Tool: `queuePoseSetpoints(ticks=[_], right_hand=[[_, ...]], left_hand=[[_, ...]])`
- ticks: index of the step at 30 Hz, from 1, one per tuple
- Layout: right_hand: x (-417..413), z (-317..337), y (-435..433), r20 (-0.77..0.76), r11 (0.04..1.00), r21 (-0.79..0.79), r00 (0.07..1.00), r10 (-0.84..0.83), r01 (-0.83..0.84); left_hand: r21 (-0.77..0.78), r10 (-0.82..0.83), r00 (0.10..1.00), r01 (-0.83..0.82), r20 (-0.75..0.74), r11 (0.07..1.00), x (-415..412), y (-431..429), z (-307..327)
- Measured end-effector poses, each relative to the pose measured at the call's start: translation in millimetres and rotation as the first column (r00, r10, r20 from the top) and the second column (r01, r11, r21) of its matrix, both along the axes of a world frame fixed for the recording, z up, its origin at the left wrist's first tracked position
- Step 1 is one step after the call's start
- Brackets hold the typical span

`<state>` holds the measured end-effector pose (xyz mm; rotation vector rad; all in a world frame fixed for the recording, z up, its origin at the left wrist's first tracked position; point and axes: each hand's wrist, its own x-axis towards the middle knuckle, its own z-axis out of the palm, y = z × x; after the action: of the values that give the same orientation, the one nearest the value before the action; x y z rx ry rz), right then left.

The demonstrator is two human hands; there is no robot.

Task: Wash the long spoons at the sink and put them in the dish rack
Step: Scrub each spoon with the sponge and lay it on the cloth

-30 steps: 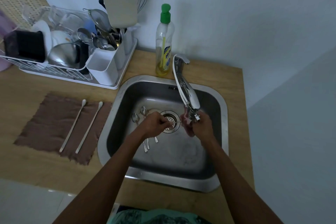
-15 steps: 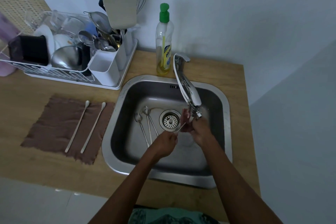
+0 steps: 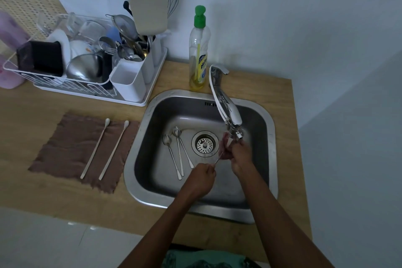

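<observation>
Over the steel sink [image 3: 269,159], my left hand [image 3: 201,178] grips the handle end of a long metal spoon [image 3: 218,158]. My right hand [image 3: 240,155] closes round the spoon's bowl end right under the faucet spout [image 3: 230,115]; the bowl is hidden by the fingers. Three more long metal spoons [image 3: 177,154] lie side by side on the sink floor, left of the drain [image 3: 205,143]. Two long pale spoons [image 3: 105,149] rest on a brown cloth [image 3: 65,152] left of the sink. The white dish rack [image 3: 91,91] stands at the back left.
A dish soap bottle [image 3: 198,50] with a green cap stands behind the sink by the faucet. The rack holds bowls, cups, a strainer, a whisk and a white cutlery holder [image 3: 129,84]. A pink container [image 3: 9,50] sits at the far left on the wooden counter [image 3: 280,98].
My left hand has drawn back toward me along the spoon, away from the drain, uncovering the spoons on the sink floor. My right hand stays under the spout.
</observation>
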<state>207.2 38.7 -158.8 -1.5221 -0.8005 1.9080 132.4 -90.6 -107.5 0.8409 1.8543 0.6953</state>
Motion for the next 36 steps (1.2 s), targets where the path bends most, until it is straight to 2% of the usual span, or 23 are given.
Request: queuePoseSetpoints(ticks=[3,7,12,15,18,20,24,27,30,33,36], right_hand=[[-1,5,-10,-0.002,0.995,-0.027,0.995,0.096,-0.096],[-3,6,-5,0.015,1.000,0.013,1.000,0.008,-0.008],[-7,7,-9,0.020,0.999,0.015,0.999,0.050,-0.050],[-4,6,-6,0.045,0.997,0.050,0.997,-0.057,0.055],[-5,6,-17,0.050,0.999,0.038,0.999,-0.009,0.007],[-5,6,-18,0.053,1.000,0.027,0.999,0.010,-0.011],[-8,6,-18,0.071,0.998,-0.004,0.996,-0.059,0.060],[-9,9,-22,0.097,0.999,-0.020,0.994,-0.040,0.042],[-11,9,-19,0.110,0.992,-0.006,0.986,-0.126,0.127],[-11,15,-28,0.060,0.995,-0.001,0.994,-0.096,0.096],[-8,19,-26,0.089,0.984,0.039,0.980,-0.176,0.173]], left_hand=[[-0.015,0.016,1.000,-0.016,0.026,1.000,-1,-2,0],[-0.020,0.023,0.998,-0.022,0.059,1.000,-1,-1,5],[-0.016,0.068,0.993,-0.067,0.099,0.998,-6,-7,4],[-0.021,0.054,0.993,-0.052,0.106,0.998,-8,-6,8],[-0.019,0.050,0.992,-0.049,0.118,0.999,-9,-9,8],[-0.018,0.052,0.993,-0.050,0.105,0.999,-11,-10,8],[-0.011,0.018,0.999,-0.018,0.027,1.000,-12,-10,5],[0.017,0.005,0.999,-0.005,0.032,1.000,-16,-13,4],[0.025,-0.022,1.000,0.021,0.019,0.999,-17,-14,5],[0.031,-0.029,0.999,0.027,0.043,0.999,-18,-15,1],[0.047,-0.020,0.998,0.017,0.058,0.999,-19,-16,-1]])
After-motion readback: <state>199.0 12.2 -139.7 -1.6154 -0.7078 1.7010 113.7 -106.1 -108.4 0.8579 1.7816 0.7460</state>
